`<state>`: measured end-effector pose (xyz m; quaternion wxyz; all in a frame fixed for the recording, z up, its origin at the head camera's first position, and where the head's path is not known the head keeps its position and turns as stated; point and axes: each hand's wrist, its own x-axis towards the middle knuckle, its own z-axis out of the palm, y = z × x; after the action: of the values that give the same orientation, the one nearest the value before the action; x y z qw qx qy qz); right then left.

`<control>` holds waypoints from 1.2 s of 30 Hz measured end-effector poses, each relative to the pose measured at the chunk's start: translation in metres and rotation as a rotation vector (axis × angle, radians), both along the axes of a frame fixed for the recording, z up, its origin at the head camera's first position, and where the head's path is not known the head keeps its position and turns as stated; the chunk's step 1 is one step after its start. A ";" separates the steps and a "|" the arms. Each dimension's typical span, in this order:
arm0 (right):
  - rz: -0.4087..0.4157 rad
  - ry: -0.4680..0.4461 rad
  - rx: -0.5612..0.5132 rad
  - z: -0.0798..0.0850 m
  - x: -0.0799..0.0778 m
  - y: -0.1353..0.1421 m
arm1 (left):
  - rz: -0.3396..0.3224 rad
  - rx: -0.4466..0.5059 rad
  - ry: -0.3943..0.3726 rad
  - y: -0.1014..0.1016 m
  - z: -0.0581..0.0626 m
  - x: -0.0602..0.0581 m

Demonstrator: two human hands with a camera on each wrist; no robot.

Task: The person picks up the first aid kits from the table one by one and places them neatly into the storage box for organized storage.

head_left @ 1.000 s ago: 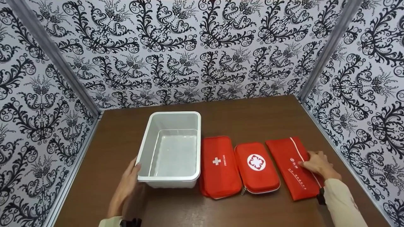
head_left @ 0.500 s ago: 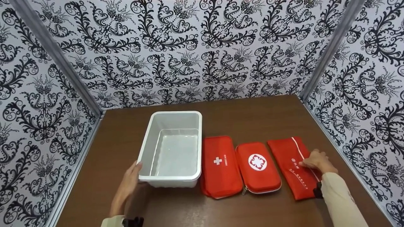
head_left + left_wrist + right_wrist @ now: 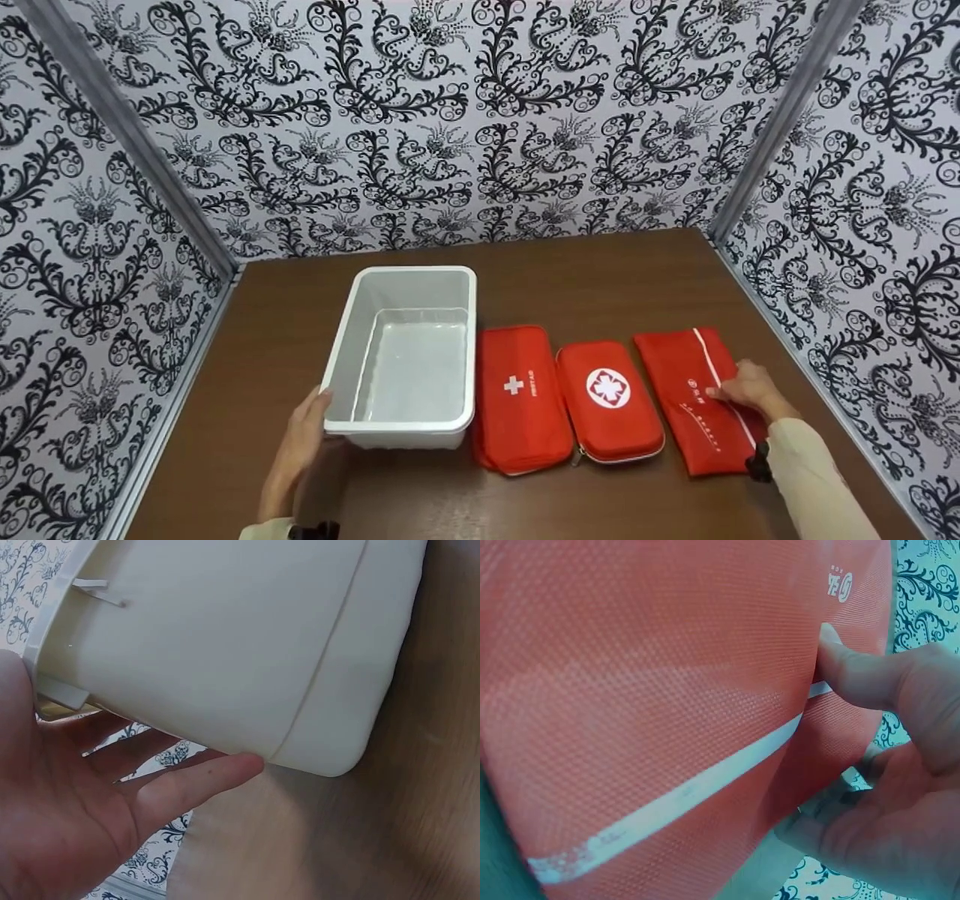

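An upright white plastic bin [image 3: 420,367] stands left of the middle of the table. My left hand [image 3: 300,435] holds its near left corner, thumb at the rim; in the left wrist view the fingers [image 3: 199,784] lie along the outer wall. Far right is a flat red pouch [image 3: 697,405] with a white stripe and white print. My right hand [image 3: 754,390] pinches its right edge, thumb [image 3: 847,671] on top and the other fingers at the underside, partly hidden. In the right wrist view the pouch bends at the thumb.
Right of the bin lies a red first aid pouch [image 3: 523,412] with a white cross. Beside it is a red zipped case [image 3: 611,427] with a round white emblem. Patterned walls [image 3: 420,150] enclose the brown table [image 3: 600,277] at the back and sides.
The near end of the striped red pouch has shifted slightly left, and my right hand's fingers have sunk further under its edge. My left hand and the bin look unmoved.
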<state>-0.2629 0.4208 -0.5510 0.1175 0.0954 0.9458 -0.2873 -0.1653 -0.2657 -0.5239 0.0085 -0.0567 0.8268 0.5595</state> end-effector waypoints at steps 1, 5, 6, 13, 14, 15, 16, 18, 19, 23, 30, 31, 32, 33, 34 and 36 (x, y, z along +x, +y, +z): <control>-0.012 -0.001 -0.011 0.000 0.000 -0.001 | 0.009 0.008 0.009 0.000 0.000 0.000; -0.028 -0.009 -0.019 0.002 -0.002 -0.006 | 0.040 0.005 0.014 -0.001 0.001 0.000; -0.029 -0.004 -0.020 0.002 -0.002 -0.007 | 0.047 0.006 0.016 -0.001 0.002 0.000; -0.012 0.020 -0.050 0.010 -0.003 -0.004 | 0.038 0.020 0.000 0.001 0.003 0.000; -0.010 0.019 -0.072 0.010 -0.003 -0.003 | 0.037 0.019 -0.004 0.001 0.003 0.000; -0.007 0.014 -0.097 0.011 -0.003 -0.002 | 0.040 0.015 -0.008 0.001 0.003 0.000; -0.008 0.007 -0.131 0.012 -0.002 -0.001 | 0.041 0.005 -0.017 0.001 0.003 0.000; -0.004 -0.012 -0.213 0.012 -0.001 0.003 | 0.038 -0.015 -0.030 0.002 0.003 -0.001; 0.000 -0.019 -0.254 0.012 0.001 0.005 | 0.037 -0.026 -0.034 0.002 0.003 -0.001; 0.005 -0.050 -0.420 0.011 0.007 0.011 | 0.029 -0.039 -0.046 0.003 0.003 -0.001; 0.008 -0.111 -0.640 0.008 0.014 0.017 | 0.038 -0.028 -0.022 0.004 0.002 -0.001; 0.003 -0.121 -0.677 0.007 0.015 0.018 | 0.038 -0.026 -0.016 0.004 0.001 -0.001; -0.003 -0.121 -0.706 0.007 0.015 0.018 | 0.037 -0.018 -0.015 0.004 0.001 -0.001; 0.000 -0.120 -0.730 0.006 0.016 0.018 | 0.038 -0.014 -0.010 0.004 0.000 -0.001; 0.001 -0.119 -0.752 0.005 0.016 0.019 | 0.039 -0.008 -0.011 0.004 0.000 -0.001; 0.000 -0.113 -0.786 0.005 0.017 0.019 | 0.040 -0.004 -0.008 0.004 0.000 -0.001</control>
<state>-0.2456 0.4400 -0.5463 0.1969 0.0590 0.7558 -0.6216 -0.1665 -0.2617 -0.5243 0.0008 -0.0755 0.8267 0.5575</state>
